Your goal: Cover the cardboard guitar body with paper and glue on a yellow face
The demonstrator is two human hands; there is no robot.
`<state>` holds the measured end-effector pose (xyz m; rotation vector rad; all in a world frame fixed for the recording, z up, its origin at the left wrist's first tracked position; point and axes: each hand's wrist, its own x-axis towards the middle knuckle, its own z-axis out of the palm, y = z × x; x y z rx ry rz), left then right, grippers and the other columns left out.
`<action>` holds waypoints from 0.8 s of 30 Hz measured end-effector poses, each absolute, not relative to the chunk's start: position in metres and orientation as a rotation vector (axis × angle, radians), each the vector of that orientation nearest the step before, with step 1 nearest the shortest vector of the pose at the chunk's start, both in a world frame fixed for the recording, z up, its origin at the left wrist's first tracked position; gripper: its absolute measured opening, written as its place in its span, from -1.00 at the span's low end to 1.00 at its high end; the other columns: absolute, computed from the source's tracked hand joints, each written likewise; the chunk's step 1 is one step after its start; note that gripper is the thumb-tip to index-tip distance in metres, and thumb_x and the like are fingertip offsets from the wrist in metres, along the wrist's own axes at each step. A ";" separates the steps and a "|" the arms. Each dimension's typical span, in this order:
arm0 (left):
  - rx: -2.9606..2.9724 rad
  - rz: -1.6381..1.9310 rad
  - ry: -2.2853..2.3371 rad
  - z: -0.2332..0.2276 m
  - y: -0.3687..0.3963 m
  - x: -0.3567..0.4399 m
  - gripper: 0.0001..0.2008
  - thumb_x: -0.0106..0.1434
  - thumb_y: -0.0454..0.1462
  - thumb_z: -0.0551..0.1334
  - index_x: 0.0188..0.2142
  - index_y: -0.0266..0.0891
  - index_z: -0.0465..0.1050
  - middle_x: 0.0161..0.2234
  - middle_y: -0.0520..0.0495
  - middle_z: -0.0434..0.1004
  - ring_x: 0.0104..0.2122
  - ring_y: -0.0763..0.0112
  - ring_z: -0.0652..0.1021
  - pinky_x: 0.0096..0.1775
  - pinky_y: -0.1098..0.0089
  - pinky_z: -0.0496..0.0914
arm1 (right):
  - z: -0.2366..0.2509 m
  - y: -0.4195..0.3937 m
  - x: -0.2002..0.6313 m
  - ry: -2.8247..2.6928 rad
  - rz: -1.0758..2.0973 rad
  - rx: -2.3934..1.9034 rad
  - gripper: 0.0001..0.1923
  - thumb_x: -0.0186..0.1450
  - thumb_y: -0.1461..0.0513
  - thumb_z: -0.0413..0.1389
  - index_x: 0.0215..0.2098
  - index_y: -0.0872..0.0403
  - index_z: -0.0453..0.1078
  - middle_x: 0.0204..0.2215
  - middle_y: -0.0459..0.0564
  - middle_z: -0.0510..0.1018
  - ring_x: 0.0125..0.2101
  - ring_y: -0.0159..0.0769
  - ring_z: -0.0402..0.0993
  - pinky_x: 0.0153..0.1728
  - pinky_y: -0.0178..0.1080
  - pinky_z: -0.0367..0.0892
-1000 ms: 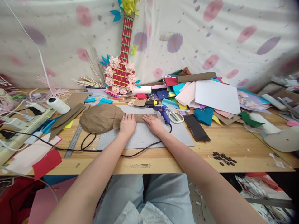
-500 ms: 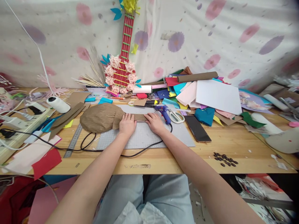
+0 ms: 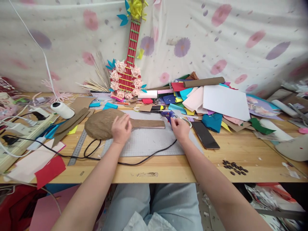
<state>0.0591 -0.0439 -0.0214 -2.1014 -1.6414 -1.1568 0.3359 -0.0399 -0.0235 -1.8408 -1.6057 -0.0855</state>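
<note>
A brown crinkled-paper guitar shape (image 3: 102,124) is lying across the left edge of the grey cutting mat (image 3: 144,144), its neck pointing right. A blue plastic glue gun (image 3: 166,114) is showing, partly hidden, near the mat's far right corner.

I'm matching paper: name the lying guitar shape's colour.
The guitar shape is mostly brown, best in the head view.

From here, the right hand (image 3: 181,129) is partly blocking the glue gun (image 3: 167,114) and scissors (image 3: 189,122) — the left hand (image 3: 121,129), the brown shape (image 3: 99,124).

Bare forearms (image 3: 96,183), light-blue trousers (image 3: 132,199), crumpled whitish material (image 3: 150,223) at the lap
</note>
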 end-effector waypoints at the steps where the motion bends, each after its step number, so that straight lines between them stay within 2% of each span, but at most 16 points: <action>1: -2.031 -1.217 -1.660 -0.016 -0.044 0.044 -0.66 0.27 -0.29 -0.01 -0.03 -0.23 0.40 0.00 -0.12 0.46 0.02 0.36 0.43 0.16 0.19 0.12 | -0.024 -0.038 0.342 -1.539 -0.064 -1.888 -0.64 0.28 0.03 -0.07 -0.50 0.09 0.32 -0.51 0.01 0.45 -0.39 -0.25 0.35 -0.36 -0.27 0.19; 3: -1.895 -1.289 -1.723 -0.009 -0.043 0.012 -0.67 0.29 -0.31 -0.03 -0.05 -0.24 0.40 -0.02 -0.13 0.47 0.01 0.34 0.44 0.16 0.16 0.11 | -0.029 -0.031 0.349 -1.486 -0.050 -1.897 -0.69 0.18 0.02 0.07 -0.38 0.12 0.33 -0.40 0.07 0.47 -0.30 -0.20 0.36 -0.28 -0.24 0.22; 6: -1.717 -1.297 -1.827 -0.014 -0.040 -0.026 -0.71 0.28 -0.33 0.00 -0.10 -0.30 0.42 -0.02 -0.14 0.47 0.04 0.24 0.40 0.16 0.05 0.06 | -0.038 -0.015 0.347 -1.563 0.023 -1.864 -0.57 0.08 0.00 0.15 -0.26 0.18 0.34 -0.26 0.17 0.48 -0.18 -0.12 0.35 -0.18 -0.18 0.22; 8: -1.598 -1.281 -2.003 -0.024 -0.038 -0.040 -0.70 0.25 -0.32 0.04 -0.07 -0.35 0.40 0.04 -0.21 0.41 0.12 0.07 0.30 0.13 -0.08 0.04 | -0.041 -0.006 0.342 -1.617 0.135 -1.889 -0.61 0.12 0.01 0.11 -0.30 0.18 0.36 -0.29 0.18 0.49 -0.20 -0.09 0.38 -0.19 -0.15 0.24; 10: -1.541 -1.274 -2.154 -0.032 -0.036 -0.043 -0.65 0.24 -0.27 0.06 -0.03 -0.40 0.38 0.10 -0.31 0.31 0.16 -0.02 0.22 0.11 -0.10 0.07 | -0.040 0.000 0.337 -1.588 0.252 -1.927 -0.66 0.15 0.03 0.07 -0.34 0.16 0.37 -0.35 0.15 0.51 -0.25 -0.09 0.42 -0.24 -0.15 0.25; 12: -1.549 -1.279 -2.201 -0.035 -0.037 -0.039 -0.62 0.24 -0.24 0.04 -0.01 -0.39 0.37 0.07 -0.34 0.34 0.11 0.01 0.29 0.08 -0.03 0.15 | -0.033 0.001 0.335 -1.469 0.396 -1.891 -0.68 0.14 0.04 0.07 -0.34 0.15 0.37 -0.39 0.11 0.51 -0.32 -0.14 0.44 -0.30 -0.18 0.28; 14: -1.551 -1.272 -2.158 -0.033 -0.041 -0.030 -0.63 0.24 -0.23 0.02 -0.03 -0.35 0.39 -0.09 -0.29 0.48 -0.03 0.11 0.43 0.06 0.04 0.19 | -0.019 -0.002 0.334 -1.341 0.601 -1.714 -0.66 0.12 0.02 0.11 -0.32 0.13 0.35 -0.39 0.06 0.52 -0.40 -0.25 0.45 -0.38 -0.24 0.30; 16: -1.541 -1.248 -2.082 -0.028 -0.045 -0.021 -0.65 0.23 -0.22 0.02 -0.09 -0.31 0.44 -0.31 -0.20 0.56 -0.18 0.18 0.50 0.08 0.07 0.15 | 0.000 -0.007 0.332 -1.298 0.847 -1.452 -0.62 0.09 -0.01 0.13 -0.31 0.11 0.32 -0.37 0.02 0.52 -0.47 -0.39 0.41 -0.45 -0.32 0.30; 18: -1.557 -1.226 -1.993 -0.024 -0.049 -0.013 -0.67 0.22 -0.23 0.04 -0.13 -0.28 0.47 -0.44 -0.13 0.54 -0.24 0.21 0.50 0.12 0.07 0.07 | 0.022 -0.010 0.326 -1.409 1.054 -1.292 -0.59 0.06 -0.04 0.17 -0.34 0.11 0.31 -0.36 0.01 0.51 -0.51 -0.46 0.38 -0.52 -0.38 0.27; 20: -1.611 -1.223 -1.921 -0.022 -0.051 -0.007 -0.69 0.20 -0.24 0.05 -0.13 -0.25 0.47 -0.41 -0.12 0.54 -0.22 0.21 0.49 0.15 0.06 0.01 | 0.041 -0.010 0.316 -1.601 1.166 -1.301 -0.59 0.07 -0.05 0.18 -0.38 0.13 0.33 -0.44 0.00 0.50 -0.57 -0.49 0.32 -0.59 -0.41 0.22; 24: -1.734 -1.200 -1.855 -0.024 -0.051 -0.002 -0.67 0.16 -0.24 0.09 -0.09 -0.21 0.44 -0.21 -0.13 0.52 -0.11 0.19 0.44 0.18 0.05 -0.07 | 0.067 0.003 0.288 -1.944 1.195 -1.434 -0.60 0.11 -0.06 0.15 -0.39 0.13 0.34 -0.52 -0.04 0.48 -0.65 -0.53 0.24 -0.67 -0.42 0.15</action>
